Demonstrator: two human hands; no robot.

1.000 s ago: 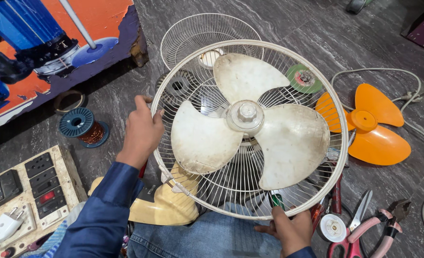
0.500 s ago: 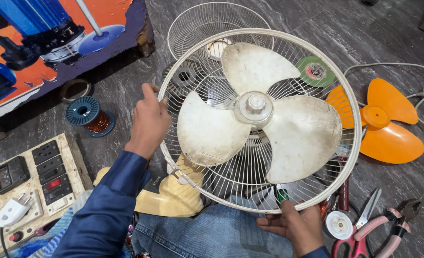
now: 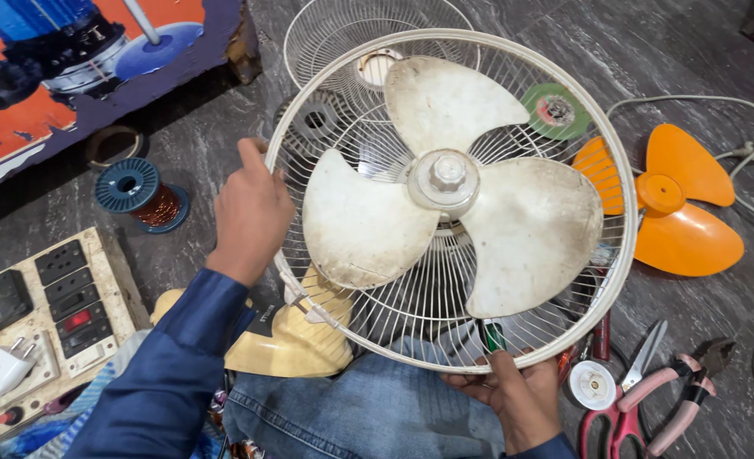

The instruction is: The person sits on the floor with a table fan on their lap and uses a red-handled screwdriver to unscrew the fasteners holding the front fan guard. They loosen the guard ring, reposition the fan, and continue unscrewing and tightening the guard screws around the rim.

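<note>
A dirty white three-blade fan point(image 3: 449, 217) sits inside its white wire rear guard point(image 3: 623, 212), tilted up over my lap. My left hand point(image 3: 254, 212) grips the guard's left rim, fingers curled over the wire. My right hand point(image 3: 513, 391) holds the bottom rim from below, with a green-handled screwdriver point(image 3: 494, 336) pinched against it. The fan's cream body point(image 3: 296, 331) rests on my jeans beneath the guard.
A second wire guard point(image 3: 343, 34) lies on the grey floor behind. Orange fan blades point(image 3: 674, 200) and a green disc point(image 3: 555, 110) sit right. Scissors point(image 3: 640, 374), pink pliers point(image 3: 691, 399), tape roll point(image 3: 592, 384) lie lower right. A copper wire spool point(image 3: 139, 195) and switchboard point(image 3: 62, 297) are left.
The view has drawn closer and the fan has shifted slightly right and up in frame. Both hands keep the same grip on the guard's rim.
</note>
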